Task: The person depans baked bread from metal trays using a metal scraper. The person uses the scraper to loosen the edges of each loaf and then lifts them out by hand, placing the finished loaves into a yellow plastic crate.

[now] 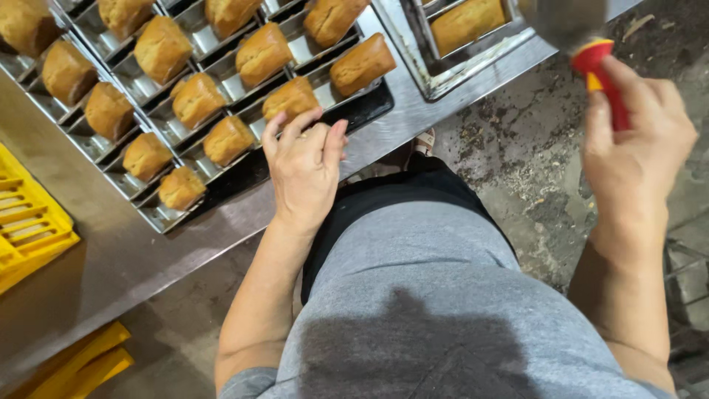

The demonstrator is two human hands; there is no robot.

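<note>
My left hand [304, 166] rests at the near edge of a metal baking tray [159, 216] full of several small brown loaf cakes, its fingertips touching the loaf [291, 98] closest to it. The fingers are loosely bent and hold nothing. My right hand [636, 151] is raised off to the right over the floor, gripped around the red handle [604, 81] of a tool with a metal blade [565, 21] that reaches up out of the frame.
A second tray [443, 77] with a loaf [465, 22] sits at the top right on the steel table [96, 273]. A yellow plastic crate [29, 222] stands at the left edge. Stained concrete floor [517, 148] lies to the right.
</note>
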